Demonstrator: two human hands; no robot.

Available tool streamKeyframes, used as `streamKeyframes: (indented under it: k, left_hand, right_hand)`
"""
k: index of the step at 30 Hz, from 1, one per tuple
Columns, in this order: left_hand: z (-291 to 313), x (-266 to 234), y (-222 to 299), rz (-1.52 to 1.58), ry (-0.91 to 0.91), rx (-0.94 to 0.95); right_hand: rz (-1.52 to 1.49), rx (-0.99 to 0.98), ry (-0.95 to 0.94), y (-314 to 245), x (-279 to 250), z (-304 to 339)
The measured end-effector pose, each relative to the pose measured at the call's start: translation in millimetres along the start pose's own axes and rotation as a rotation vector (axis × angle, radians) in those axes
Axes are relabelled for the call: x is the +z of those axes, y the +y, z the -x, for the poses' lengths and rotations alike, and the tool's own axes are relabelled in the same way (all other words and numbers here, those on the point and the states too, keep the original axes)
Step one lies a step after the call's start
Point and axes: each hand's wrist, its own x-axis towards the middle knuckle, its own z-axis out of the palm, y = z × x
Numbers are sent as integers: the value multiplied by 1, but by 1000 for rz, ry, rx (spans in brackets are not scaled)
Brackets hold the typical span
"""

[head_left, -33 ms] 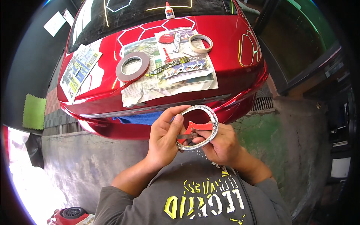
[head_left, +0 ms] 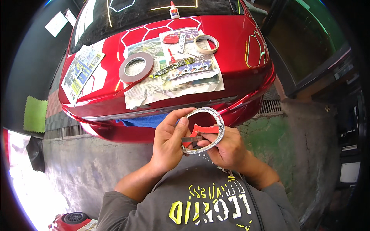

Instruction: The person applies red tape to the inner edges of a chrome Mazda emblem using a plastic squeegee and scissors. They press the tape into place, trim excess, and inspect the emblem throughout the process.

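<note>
Both hands, left hand (head_left: 167,140) and right hand (head_left: 227,148), grip a chrome ring emblem (head_left: 216,115) with red tape (head_left: 202,130) at chest height, just before the red car's rear (head_left: 239,69).

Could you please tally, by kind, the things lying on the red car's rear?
Tape rolls: 2 (dark, pale)
Chrome letter emblems: 2 ()
Glue bottle: 1
Red piece: 1
Total: 6, not counting the paper sheets
</note>
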Motion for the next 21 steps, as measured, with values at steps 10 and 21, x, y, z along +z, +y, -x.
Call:
streamKeyframes:
  k: [10, 21]
  left_hand:
    - [6, 0, 0, -46, 11, 38]
    - [6, -6, 12, -101, 31, 44]
  right_hand:
    - [-52, 64, 16, -1, 3, 4]
    - [-100, 123, 42, 2, 12, 4]
